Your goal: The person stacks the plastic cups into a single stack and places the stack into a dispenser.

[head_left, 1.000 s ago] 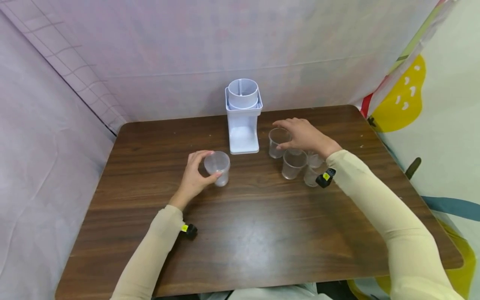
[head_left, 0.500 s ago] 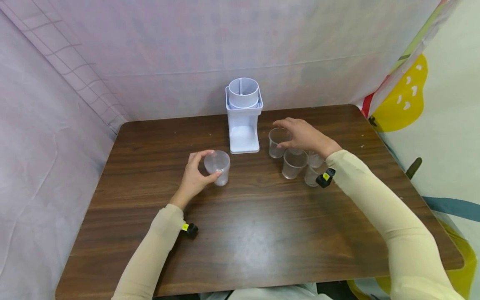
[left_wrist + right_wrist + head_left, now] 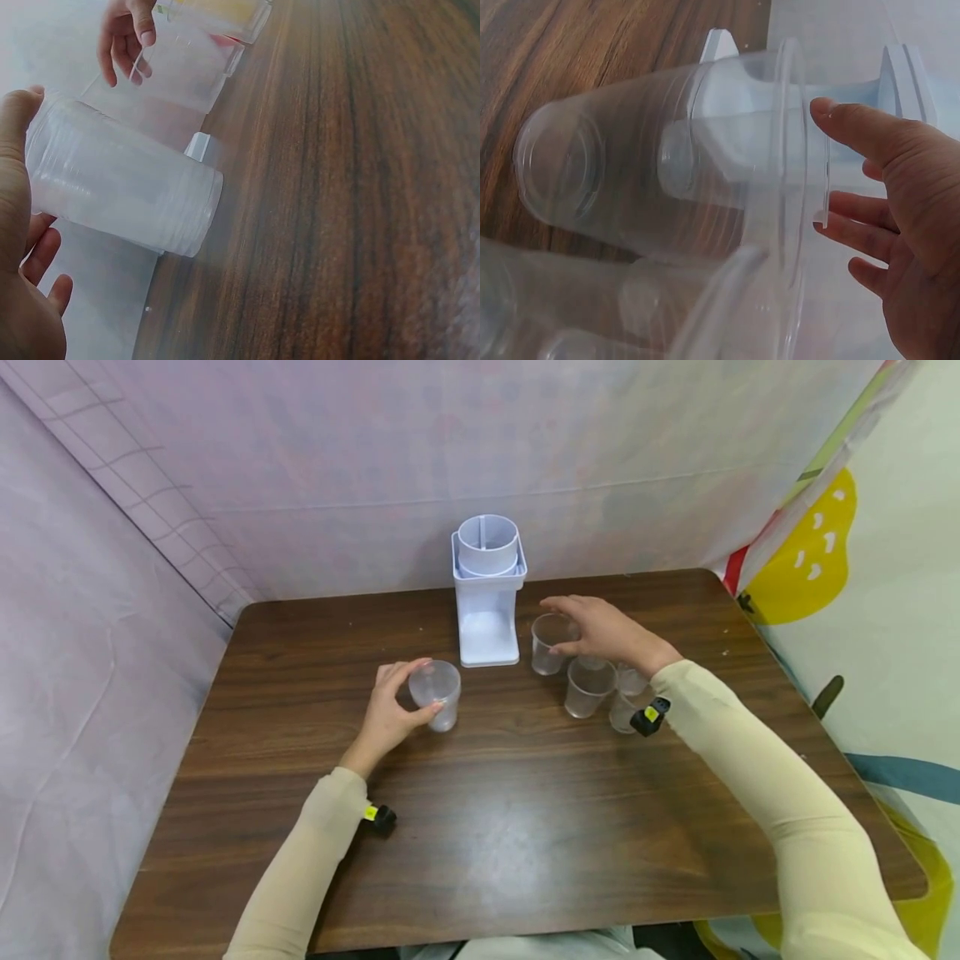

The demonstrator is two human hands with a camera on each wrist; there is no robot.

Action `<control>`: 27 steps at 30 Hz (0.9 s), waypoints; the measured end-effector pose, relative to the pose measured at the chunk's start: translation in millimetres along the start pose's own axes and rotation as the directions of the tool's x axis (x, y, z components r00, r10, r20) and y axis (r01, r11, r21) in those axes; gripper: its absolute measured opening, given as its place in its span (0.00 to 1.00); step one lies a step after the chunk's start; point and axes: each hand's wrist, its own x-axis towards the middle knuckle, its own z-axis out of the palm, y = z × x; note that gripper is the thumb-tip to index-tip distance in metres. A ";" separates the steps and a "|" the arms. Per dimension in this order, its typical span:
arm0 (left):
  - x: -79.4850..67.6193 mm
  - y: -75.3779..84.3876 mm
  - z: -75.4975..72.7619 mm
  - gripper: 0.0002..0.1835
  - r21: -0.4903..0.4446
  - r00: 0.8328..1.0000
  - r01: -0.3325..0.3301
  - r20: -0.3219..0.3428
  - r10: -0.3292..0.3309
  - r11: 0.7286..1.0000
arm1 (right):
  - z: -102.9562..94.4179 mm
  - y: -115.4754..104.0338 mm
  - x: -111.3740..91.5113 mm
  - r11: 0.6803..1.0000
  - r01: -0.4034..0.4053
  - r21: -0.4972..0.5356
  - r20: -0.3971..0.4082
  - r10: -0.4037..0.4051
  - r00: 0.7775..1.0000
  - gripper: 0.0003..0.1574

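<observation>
My left hand holds a clear plastic cup near its rim, thumb on the near side and fingers at the back. Up close in the left wrist view, this cup shows several ring lines near its base. To the right, my right hand pinches another clear plastic cup at the rim between thumb and fingers. In the right wrist view the thumb lies at the rim of that cup. More clear cups stand upright just in front of the right hand, partly hidden by the wrist.
A white plastic stand with a round divided holder on top is at the back middle, between the hands. The brown wooden table has a pale curtain along its back edge.
My right hand has shifted slightly left, and the cup it pinches has moved with it, away from the other cups. The left hand and its cup stay almost still.
</observation>
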 end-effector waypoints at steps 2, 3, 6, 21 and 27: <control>0.4 -0.8 -0.3 0.37 0.002 1.000 0.004 0.001 -0.004 1.000 | -0.7 -3.4 0.3 1.000 0.012 0.004 0.001 -0.012 1.000 0.50; 0.6 -1.3 -0.3 0.37 0.003 1.000 0.005 0.000 -0.005 1.000 | -0.8 -4.4 0.6 1.000 0.019 0.003 0.003 -0.019 1.000 0.50; 0.7 -1.6 -0.8 0.37 0.005 1.000 0.010 0.002 -0.010 1.000 | -1.0 -7.2 0.8 1.000 0.021 -0.004 0.012 -0.021 1.000 0.49; -0.1 -3.4 -0.2 0.36 -0.018 1.000 -0.002 -0.001 0.002 1.000 | 3.8 -29.7 -11.4 0.994 0.097 -0.051 -0.017 -0.098 0.995 0.49; 0.4 -3.0 -0.2 0.35 -0.009 1.000 -0.004 -0.002 0.004 1.000 | 7.0 -33.0 -16.0 0.994 0.099 -0.034 -0.020 -0.100 0.995 0.50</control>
